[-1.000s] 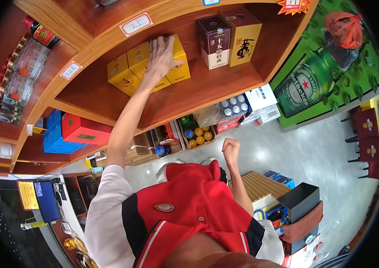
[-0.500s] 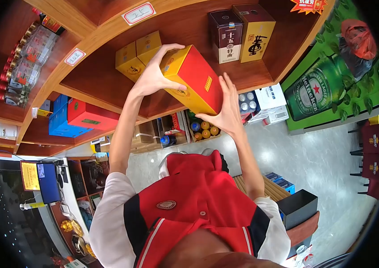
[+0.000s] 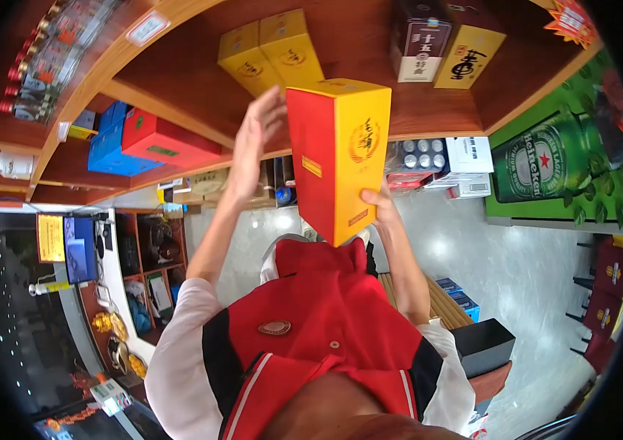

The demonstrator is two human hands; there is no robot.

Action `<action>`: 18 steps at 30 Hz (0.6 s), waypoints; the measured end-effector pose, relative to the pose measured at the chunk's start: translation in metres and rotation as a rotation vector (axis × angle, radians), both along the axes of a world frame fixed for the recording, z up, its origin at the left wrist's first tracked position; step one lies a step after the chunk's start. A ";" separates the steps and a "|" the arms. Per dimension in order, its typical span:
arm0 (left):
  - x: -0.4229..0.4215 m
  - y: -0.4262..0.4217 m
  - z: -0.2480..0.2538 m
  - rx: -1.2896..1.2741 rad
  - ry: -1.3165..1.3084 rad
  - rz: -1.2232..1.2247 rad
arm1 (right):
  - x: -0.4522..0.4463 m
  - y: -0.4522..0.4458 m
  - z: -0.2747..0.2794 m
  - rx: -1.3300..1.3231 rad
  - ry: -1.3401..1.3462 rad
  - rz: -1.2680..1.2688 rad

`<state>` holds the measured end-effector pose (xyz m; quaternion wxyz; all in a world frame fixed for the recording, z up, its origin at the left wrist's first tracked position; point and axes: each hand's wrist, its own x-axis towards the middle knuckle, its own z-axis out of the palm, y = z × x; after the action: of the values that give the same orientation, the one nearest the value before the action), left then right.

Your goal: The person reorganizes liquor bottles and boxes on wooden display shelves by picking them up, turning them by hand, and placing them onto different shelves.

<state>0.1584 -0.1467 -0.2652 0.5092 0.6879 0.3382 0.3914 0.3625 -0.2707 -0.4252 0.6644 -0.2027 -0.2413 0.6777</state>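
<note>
A red and yellow box (image 3: 361,158) is held upright in front of the shelf, one red side and one yellow side showing. My right hand (image 3: 382,203) grips its lower right part, thumb on the yellow face and the other fingers hidden behind. Just left of the box, my left hand (image 3: 256,139) is raised with its fingers apart, holding nothing. Two yellow boxes (image 3: 289,55) stand on the wooden shelf (image 3: 172,70) behind. Further right on that shelf are a dark and white box (image 3: 420,48) and a yellow box with a dark top (image 3: 469,55).
Small bottles (image 3: 51,62) line the upper left shelf. Below are blue boxes (image 3: 115,147) and a red box (image 3: 165,139). A green beer poster (image 3: 546,161) is at the right. A black box (image 3: 484,346) sits low at the right, and packed cans (image 3: 423,155) lie beneath the shelf.
The box has come off the shelf toward me and turned, so its yellow side faces right. My left hand has let go of it; my right hand has moved onto its lower part.
</note>
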 end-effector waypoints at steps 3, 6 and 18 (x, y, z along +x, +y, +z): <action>-0.035 -0.048 -0.021 -0.121 -0.053 0.019 | -0.023 -0.004 -0.046 -0.040 0.407 0.315; -0.074 -0.089 -0.031 -0.193 -0.077 0.069 | -0.066 -0.007 -0.054 -0.102 0.490 0.346; -0.296 -0.183 -0.065 -0.185 -0.225 0.521 | -0.311 0.008 0.076 0.238 -0.587 0.286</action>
<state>-0.1375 -0.3300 -0.3298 0.4865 0.4809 0.4789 0.5503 0.0519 -0.2626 -0.3489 0.4839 -0.2743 -0.5256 0.6437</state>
